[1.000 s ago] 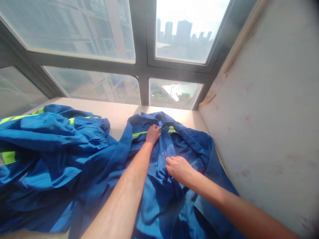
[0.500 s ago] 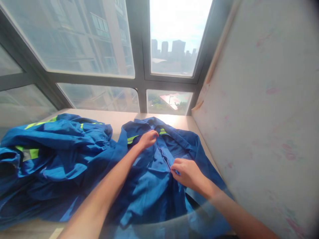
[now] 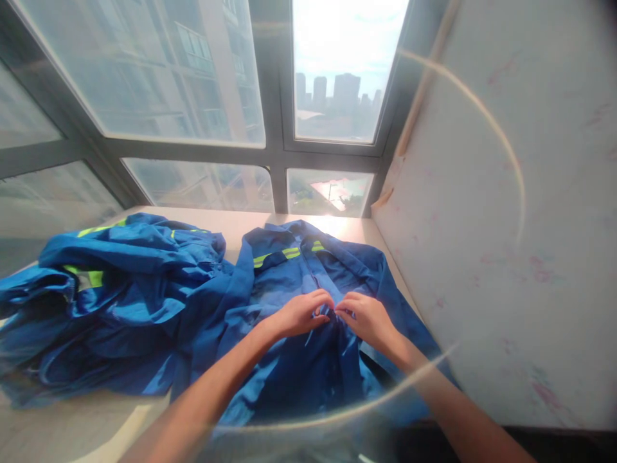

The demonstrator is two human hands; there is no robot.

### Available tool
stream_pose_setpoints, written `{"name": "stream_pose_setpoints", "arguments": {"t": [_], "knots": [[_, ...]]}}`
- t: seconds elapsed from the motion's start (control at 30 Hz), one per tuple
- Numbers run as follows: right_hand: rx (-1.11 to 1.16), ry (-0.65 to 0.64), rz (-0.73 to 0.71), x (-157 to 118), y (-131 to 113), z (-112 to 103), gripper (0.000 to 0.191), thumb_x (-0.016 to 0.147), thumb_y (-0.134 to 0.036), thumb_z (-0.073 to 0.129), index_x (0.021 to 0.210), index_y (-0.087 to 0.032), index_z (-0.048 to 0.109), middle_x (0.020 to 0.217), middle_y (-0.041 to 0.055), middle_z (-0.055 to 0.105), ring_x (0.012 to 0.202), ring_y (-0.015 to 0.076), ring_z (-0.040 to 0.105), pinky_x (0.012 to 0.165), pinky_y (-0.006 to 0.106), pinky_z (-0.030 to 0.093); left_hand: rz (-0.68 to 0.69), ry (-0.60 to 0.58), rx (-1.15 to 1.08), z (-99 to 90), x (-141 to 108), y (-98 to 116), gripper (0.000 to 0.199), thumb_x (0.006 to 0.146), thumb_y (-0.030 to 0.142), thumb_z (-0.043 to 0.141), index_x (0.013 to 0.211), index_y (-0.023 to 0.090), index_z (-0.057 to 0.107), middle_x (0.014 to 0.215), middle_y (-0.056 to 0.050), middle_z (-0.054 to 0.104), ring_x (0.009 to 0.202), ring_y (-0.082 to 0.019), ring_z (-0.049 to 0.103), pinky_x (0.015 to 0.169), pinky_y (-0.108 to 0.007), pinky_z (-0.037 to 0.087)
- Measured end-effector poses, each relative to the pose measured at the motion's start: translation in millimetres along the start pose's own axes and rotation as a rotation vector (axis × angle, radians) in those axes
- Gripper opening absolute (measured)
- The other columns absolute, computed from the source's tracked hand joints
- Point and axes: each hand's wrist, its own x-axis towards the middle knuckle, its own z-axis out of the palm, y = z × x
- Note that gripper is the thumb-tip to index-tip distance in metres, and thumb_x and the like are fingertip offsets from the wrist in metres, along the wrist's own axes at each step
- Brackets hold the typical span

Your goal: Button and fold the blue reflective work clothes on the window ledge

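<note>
A blue work jacket (image 3: 279, 280) with yellow-green stripes across the chest lies spread out, collar toward the window. My left hand (image 3: 308, 312) and my right hand (image 3: 364, 315) meet over its front opening, fingertips almost touching. Both hands are closed in a pinch on the jacket's front edges, about midway down. The exact bit of cloth or fastener between the fingers is too small to make out. Above the hands, the front seam runs up to the collar.
To the left lies a crumpled heap of blue clothing (image 3: 130, 283) with yellow-green and grey bands. A pale sill (image 3: 236, 222) runs under a grey-framed window (image 3: 274, 157). On the right stands a wall (image 3: 482, 193) with faint pink flowers.
My left hand has come down from the upper chest of the jacket to beside my right hand. The right hand stays about where it was. The view has shifted slightly.
</note>
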Motion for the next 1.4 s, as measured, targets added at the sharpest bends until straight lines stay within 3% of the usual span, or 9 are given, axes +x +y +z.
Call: {"name": "stream_pose_setpoints", "arguments": {"t": [0.27, 0.53, 0.7, 0.83, 0.93, 1.07, 1.23, 1.33, 1.4], "knots": [[-0.214, -0.028, -0.105, -2.5, -7.0, 5.8, 0.026, 0.102, -0.027, 0.047, 0.098, -0.022, 0.072, 0.099, 0.0042, 0.069, 0.090, 0.0152, 0.064, 0.077, 0.022, 0.046, 0.032, -0.002, 0.159, 0.4, 3.0, -7.3, 0.021, 0.094, 0.023, 0.053, 0.103, 0.025, 0.071, 0.099, 0.000, 0.071, 0.090, -0.017, 0.066, 0.080, -0.024, 0.049], [-0.335, -0.096, -0.231, -11.0, -20.9, 4.2, 0.023, 0.102, -0.022, 0.046, 0.095, -0.019, 0.068, 0.096, 0.0060, 0.067, 0.090, 0.0171, 0.061, 0.075, 0.024, 0.046, -0.029, 0.086, 0.223, -33.4, 18.8, -19.4, 0.023, 0.093, 0.027, 0.054, 0.105, 0.021, 0.073, 0.104, -0.004, 0.073, 0.095, -0.020, 0.066, 0.084, -0.027, 0.049], [-0.294, -0.253, -0.338, -40.0, -33.6, 11.2, 0.020, 0.099, -0.021, 0.051, 0.091, -0.019, 0.069, 0.093, 0.0041, 0.067, 0.083, 0.0155, 0.061, 0.071, 0.024, 0.044, -0.280, 0.289, 0.300, -63.8, 24.7, -54.4, 0.023, 0.093, 0.030, 0.055, 0.106, 0.023, 0.073, 0.107, -0.002, 0.074, 0.098, -0.020, 0.066, 0.087, -0.027, 0.049], [-0.189, -0.475, -0.467, -70.5, -37.4, 34.5, 0.022, 0.097, -0.023, 0.054, 0.081, -0.019, 0.069, 0.084, 0.0021, 0.067, 0.079, 0.0145, 0.061, 0.071, 0.023, 0.044, -0.514, 0.457, 0.381, -87.1, 12.2, -86.3, 0.033, 0.097, 0.022, 0.041, 0.112, 0.013, 0.069, 0.114, -0.014, 0.071, 0.106, -0.027, 0.065, 0.091, -0.036, 0.049], [-0.123, -0.513, -0.426, -86.7, -32.7, 50.6, 0.023, 0.097, -0.025, 0.053, 0.082, -0.019, 0.070, 0.085, 0.0029, 0.068, 0.080, 0.0143, 0.062, 0.071, 0.023, 0.044, -0.628, 0.490, 0.424, -93.5, -3.6, -99.1, 0.034, 0.094, 0.017, 0.039, 0.112, 0.011, 0.068, 0.112, -0.018, 0.070, 0.106, -0.030, 0.065, 0.091, -0.040, 0.050], [0.037, -0.419, -0.298, -87.9, -22.0, 51.9, 0.021, 0.096, -0.025, 0.053, 0.085, -0.020, 0.071, 0.089, 0.0029, 0.068, 0.081, 0.0138, 0.062, 0.070, 0.022, 0.043, -0.625, 0.441, 0.461, -80.0, -20.3, -89.4, 0.034, 0.091, 0.020, 0.050, 0.122, 0.017, 0.064, 0.125, -0.015, 0.064, 0.110, -0.028, 0.064, 0.094, -0.038, 0.050], [0.464, -0.228, -0.089, -60.7, -7.6, 22.2, 0.019, 0.091, -0.031, 0.060, 0.079, -0.019, 0.070, 0.080, 0.0012, 0.066, 0.075, 0.0141, 0.060, 0.071, 0.024, 0.045, -0.502, 0.347, 0.597, -39.1, -27.2, -44.9, 0.052, 0.088, 0.039, 0.064, 0.136, 0.019, 0.055, 0.147, -0.017, 0.047, 0.136, -0.035, 0.044, 0.106, -0.046, 0.042], [0.743, 0.084, 0.183, -41.9, 13.0, -0.4, 0.025, 0.088, -0.042, 0.065, 0.080, -0.019, 0.069, 0.077, -0.0002, 0.066, 0.074, 0.0151, 0.060, 0.070, 0.024, 0.048, -0.415, 0.284, 0.618, -4.8, -34.0, -21.5, 0.060, 0.086, 0.053, 0.066, 0.136, 0.021, 0.056, 0.150, -0.018, 0.045, 0.143, -0.039, 0.032, 0.108, -0.052, 0.039], [0.973, 0.375, 0.414, -33.6, 35.8, -14.4, 0.027, 0.081, -0.046, 0.071, 0.085, -0.019, 0.069, 0.078, -0.0012, 0.067, 0.074, 0.0152, 0.061, 0.068, 0.025, 0.050, -0.361, 0.179, 0.560, 16.8, -41.6, -12.5, 0.060, 0.085, 0.058, 0.065, 0.132, 0.022, 0.059, 0.143, -0.017, 0.052, 0.138, -0.039, 0.039, 0.104, -0.052, 0.042]]}}
